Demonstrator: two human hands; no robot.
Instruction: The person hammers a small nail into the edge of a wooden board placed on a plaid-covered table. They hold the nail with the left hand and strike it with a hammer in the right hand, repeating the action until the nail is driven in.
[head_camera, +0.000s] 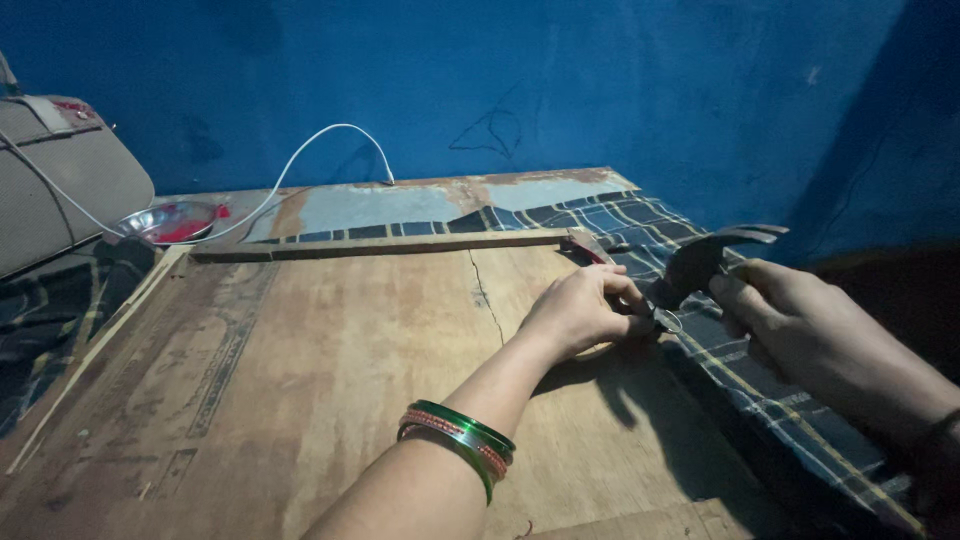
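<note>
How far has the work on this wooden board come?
Done: a wooden strip lies along the far edge of the wooden board. In hand: the left hand pinches at the right edge, the right hand holds a claw hammer. Left: the right edge shows no strip.

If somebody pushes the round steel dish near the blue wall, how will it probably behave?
The shallow round steel dish looks thin, so probably light and sliding easily. Its smooth shiny rim may be slippery. The white cable running beside it might snag.
</note>
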